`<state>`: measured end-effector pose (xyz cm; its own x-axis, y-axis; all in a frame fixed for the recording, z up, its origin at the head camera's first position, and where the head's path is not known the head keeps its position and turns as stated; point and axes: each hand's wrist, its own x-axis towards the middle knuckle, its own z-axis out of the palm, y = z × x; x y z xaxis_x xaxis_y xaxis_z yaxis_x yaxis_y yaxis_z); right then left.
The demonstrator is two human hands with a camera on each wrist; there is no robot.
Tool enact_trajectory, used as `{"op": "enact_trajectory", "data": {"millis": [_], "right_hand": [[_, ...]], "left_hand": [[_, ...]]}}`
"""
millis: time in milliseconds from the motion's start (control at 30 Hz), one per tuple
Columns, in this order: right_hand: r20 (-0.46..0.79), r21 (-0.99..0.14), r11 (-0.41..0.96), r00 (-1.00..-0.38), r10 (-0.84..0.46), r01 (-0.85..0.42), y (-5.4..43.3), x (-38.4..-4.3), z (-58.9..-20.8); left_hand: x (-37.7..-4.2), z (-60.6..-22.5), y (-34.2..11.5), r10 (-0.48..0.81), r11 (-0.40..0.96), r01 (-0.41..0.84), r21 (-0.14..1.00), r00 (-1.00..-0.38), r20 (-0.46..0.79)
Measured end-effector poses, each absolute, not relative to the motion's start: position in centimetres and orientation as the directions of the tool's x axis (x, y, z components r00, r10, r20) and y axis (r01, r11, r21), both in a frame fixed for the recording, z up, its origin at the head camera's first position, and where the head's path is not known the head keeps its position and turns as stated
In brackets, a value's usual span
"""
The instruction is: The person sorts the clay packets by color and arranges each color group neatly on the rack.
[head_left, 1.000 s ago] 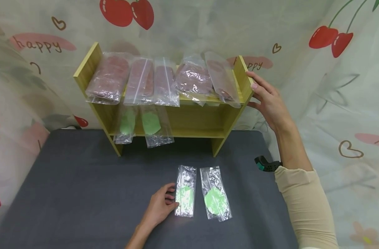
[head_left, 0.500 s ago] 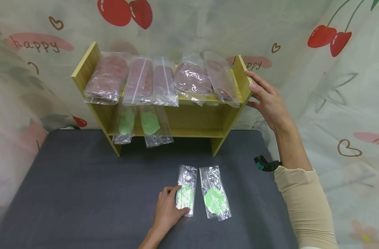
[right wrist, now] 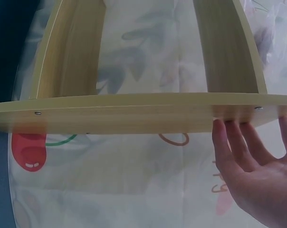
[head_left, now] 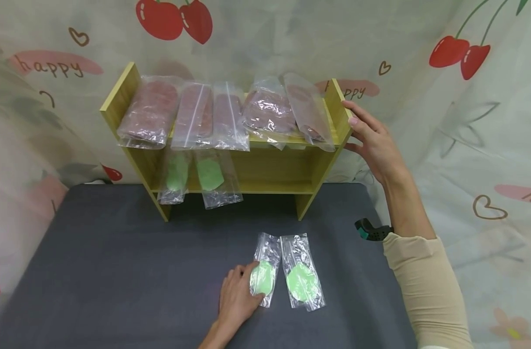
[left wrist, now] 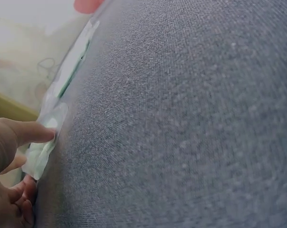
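My left hand grips a small clear plastic bag with a light green flat piece inside, by its left side. In the left wrist view the thumb lies on the bag and other fingers are curled at its edge. A second clear bag with a green piece lies just to the right, flat on the table. My right hand touches the right side panel of a wooden shelf. Its fingertips press the panel's outer face with the fingers nearly straight.
Several clear bags with pinkish-brown flat contents lean along the top shelf. Two bags with green pieces hang over the lower shelf's front at the left. A dark grey table bears everything; a printed curtain stands behind.
My left hand has moved right from beside the left bag onto it. That bag has shifted slightly right and tilted, its top nearing the other bag. The right hand stays on the shelf.
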<state>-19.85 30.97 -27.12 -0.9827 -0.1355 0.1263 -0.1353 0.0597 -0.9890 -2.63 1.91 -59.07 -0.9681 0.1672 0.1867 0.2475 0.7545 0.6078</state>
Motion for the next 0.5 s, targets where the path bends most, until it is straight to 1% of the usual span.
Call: {"op": "enact_trajectory", "data": {"millis": [167, 233, 300, 367, 433, 500], "right_hand": [[0.130, -0.989, 0.054, -0.982, -0.139, -0.138, 31.0, -19.9, -27.3], [0.129, -0.989, 0.053, -0.982, -0.141, -0.138, 31.0, -19.8, -27.4], [0.133, -0.989, 0.050, -0.981, -0.139, -0.141, 31.0, -19.8, -27.4], [0.138, -0.988, 0.045, -0.981, -0.139, -0.146, 31.0, -19.8, -27.5], [0.144, -0.988, 0.039, -0.980, -0.136, -0.150, 31.0, -19.8, -27.4], [0.147, -0.988, 0.035, -0.980, -0.137, -0.153, 31.0, -19.9, -27.4]], "left_hand": [[-2.5, -59.2, 1.6, 0.188, 0.754, 0.283, 0.593, -0.958, 0.217], [-2.6, -59.3, 1.3, 0.202, 0.737, 0.297, 0.608, -0.954, 0.221], [-2.8, -59.2, 0.8, 0.222, 0.689, 0.297, 0.661, -0.955, 0.198], [-3.0, -59.0, 0.3, 0.249, 0.601, 0.283, 0.748, -0.955, 0.162], [-3.2, -58.8, -0.1, 0.270, 0.494, 0.239, 0.836, -0.956, 0.114], [-3.2, -58.6, -0.4, 0.278, 0.401, 0.184, 0.897, -0.958, 0.072]]}}
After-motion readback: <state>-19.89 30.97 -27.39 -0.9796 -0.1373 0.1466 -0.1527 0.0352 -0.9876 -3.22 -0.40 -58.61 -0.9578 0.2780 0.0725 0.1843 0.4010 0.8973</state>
